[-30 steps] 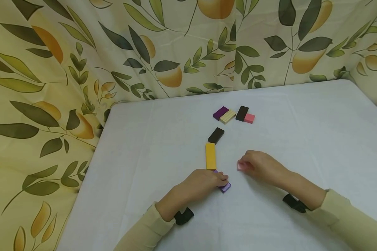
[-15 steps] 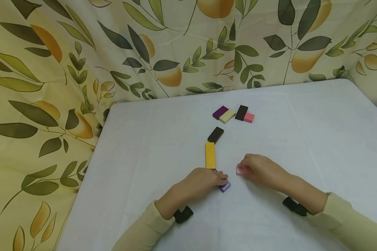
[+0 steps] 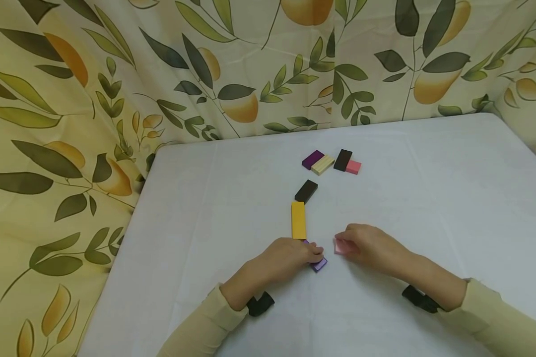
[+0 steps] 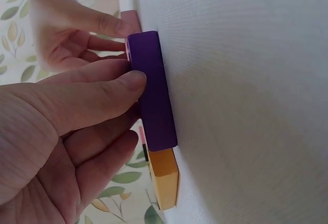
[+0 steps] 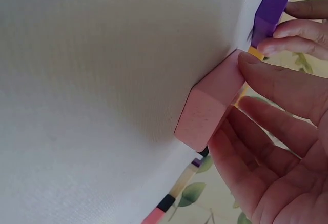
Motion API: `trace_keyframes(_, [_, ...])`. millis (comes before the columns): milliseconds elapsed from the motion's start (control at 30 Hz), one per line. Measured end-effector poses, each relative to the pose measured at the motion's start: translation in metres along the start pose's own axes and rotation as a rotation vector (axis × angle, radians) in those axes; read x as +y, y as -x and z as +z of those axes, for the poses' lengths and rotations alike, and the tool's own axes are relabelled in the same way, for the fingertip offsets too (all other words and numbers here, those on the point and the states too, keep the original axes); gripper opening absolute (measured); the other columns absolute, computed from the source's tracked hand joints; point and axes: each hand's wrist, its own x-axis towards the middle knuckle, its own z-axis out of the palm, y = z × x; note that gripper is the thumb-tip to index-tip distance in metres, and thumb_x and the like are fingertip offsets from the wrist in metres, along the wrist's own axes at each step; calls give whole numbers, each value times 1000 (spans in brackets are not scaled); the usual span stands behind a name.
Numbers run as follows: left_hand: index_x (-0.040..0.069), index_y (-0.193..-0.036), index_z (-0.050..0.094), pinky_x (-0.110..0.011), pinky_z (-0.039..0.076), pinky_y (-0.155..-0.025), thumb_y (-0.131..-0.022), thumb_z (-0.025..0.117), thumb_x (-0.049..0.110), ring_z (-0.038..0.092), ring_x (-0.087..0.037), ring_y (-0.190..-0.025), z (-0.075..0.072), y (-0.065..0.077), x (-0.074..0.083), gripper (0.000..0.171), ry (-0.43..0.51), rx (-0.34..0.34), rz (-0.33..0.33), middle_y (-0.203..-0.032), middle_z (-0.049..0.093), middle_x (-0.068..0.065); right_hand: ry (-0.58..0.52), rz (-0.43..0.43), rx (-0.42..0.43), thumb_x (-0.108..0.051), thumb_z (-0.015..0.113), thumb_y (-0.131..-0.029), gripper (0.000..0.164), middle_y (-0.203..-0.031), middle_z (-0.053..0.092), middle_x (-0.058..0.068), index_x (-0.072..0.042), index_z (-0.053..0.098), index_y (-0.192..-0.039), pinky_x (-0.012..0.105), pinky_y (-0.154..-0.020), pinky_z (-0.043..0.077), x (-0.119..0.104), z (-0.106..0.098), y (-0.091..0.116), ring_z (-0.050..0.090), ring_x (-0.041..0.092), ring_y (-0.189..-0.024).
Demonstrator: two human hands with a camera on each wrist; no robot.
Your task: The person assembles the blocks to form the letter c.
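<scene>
My left hand [image 3: 283, 258] holds a purple block [image 3: 320, 265] low on the white table. In the left wrist view its thumb lies against the long side of that purple block [image 4: 156, 116], with the fingers over the far side. A yellow block [image 3: 299, 220] meets the purple one's far end at an angle. To the right, my right hand [image 3: 370, 245] pinches a pink block [image 3: 340, 247] between thumb and fingers. The right wrist view has this pink block [image 5: 205, 111] close over the tablecloth, a short gap from the purple one.
Beyond the yellow block lies a black block [image 3: 306, 191], touching its end. Farther back are a dark purple block [image 3: 312, 159] beside a cream one [image 3: 323, 164], and another black block [image 3: 343, 160] beside a small pink one [image 3: 353, 167]. A leaf-and-fruit patterned curtain [image 3: 161, 64] borders the table.
My right hand has drawn the pink block slightly nearer to me and a little left. The left hand stays in place on the purple block.
</scene>
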Motion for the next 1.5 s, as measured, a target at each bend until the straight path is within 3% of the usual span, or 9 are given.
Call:
trace_keyframes(267, [21,-124,60,-19,41,-90,-90,59,9,48,-2,-115,0,0,0,36,1,6,4,-123,57,11,-15,18,-18,-2,80,-67,33,-82,61,1,1,69,-98,24,-61,50,-3,1,0,54,14,-72])
trace_keyframes(1500, [21,-124,60,-18,40,-91,-92,56,11,47,-1,-116,2,0,-1,34,11,22,10,-123,56,11,-52,-48,-50,-8,80,-68,34,-86,61,-1,-1,68,-99,24,-63,50,-15,11,7,55,12,-75])
